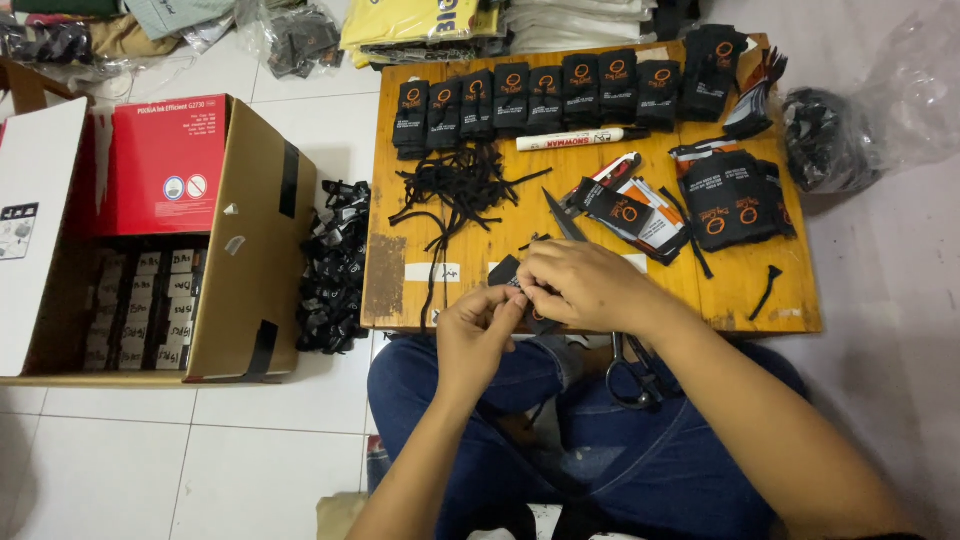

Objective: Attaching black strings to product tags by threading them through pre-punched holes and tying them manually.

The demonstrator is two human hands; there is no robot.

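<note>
Fingers (pixel 500 300) of your left hand (pixel 478 335) and right hand (pixel 580 285) pinch shut on one small black tag (pixel 505 272) at the desk's (pixel 400 200) near edge. Black strings (pixel 460 190) lie mid-desk, scissors (pixel 632 375) below that edge, both within reach.

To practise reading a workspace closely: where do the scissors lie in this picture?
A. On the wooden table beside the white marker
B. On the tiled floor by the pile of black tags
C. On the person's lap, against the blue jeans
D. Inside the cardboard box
C: the scissors rest on the blue jeans, below the near edge of the wooden table and under the right forearm, not on the tabletop.
</note>
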